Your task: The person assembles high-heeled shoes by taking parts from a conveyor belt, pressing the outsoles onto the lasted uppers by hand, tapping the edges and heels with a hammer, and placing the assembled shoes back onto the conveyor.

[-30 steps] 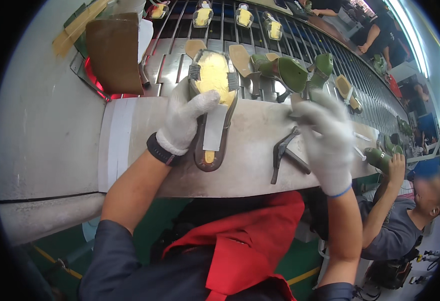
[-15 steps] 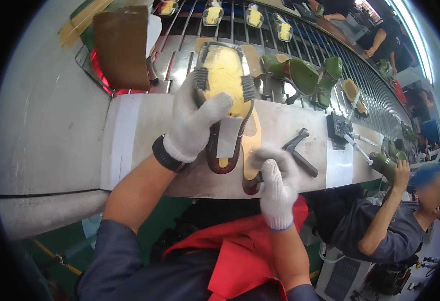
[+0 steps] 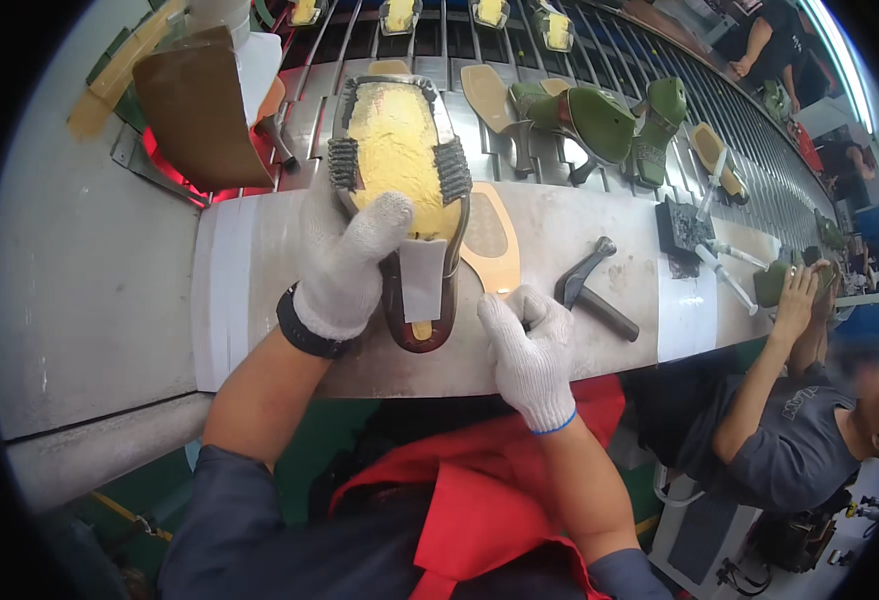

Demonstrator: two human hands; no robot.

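My left hand, in a white knit glove, grips a dark brown shoe with its underside facing up. Yellow filler covers the front of that underside. Dark bristly patches flank it, and a pale strip lies across the waist. To its right is a tan shoe sole with an oval outline on its surface. My right hand, also gloved, is closed at the sole's narrow near end, and its fingers hide that end. A hammer lies on the metal bench just right of this hand.
A slatted conveyor runs behind the bench with several yellow-filled shoes, green heeled shoes and soles. A dark block with brushes or syringe-like tools stands at right. A brown board rises at left. A co-worker handles a green shoe.
The shoe in my left hand has shifted left and slightly nearer. My right hand, blurred before, has closed at the sole's near end, and the sole has moved away from the bench's front edge.
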